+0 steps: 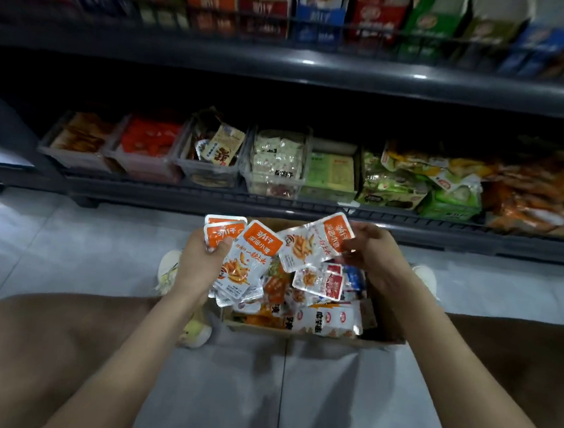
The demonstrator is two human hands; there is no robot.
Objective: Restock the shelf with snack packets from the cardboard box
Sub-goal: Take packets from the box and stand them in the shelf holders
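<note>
While both hands (203, 258) (378, 255) hold packets (257, 255) over the box (298, 334), floor (68, 247) flanks it.

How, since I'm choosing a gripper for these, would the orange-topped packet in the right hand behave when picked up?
Probably light: the right hand holds the packet by one end only. Likely semi-stiff: it juts out nearly flat, unsupported. Its glossy film looks slippery, so the stack in the left hand might slide.
</note>
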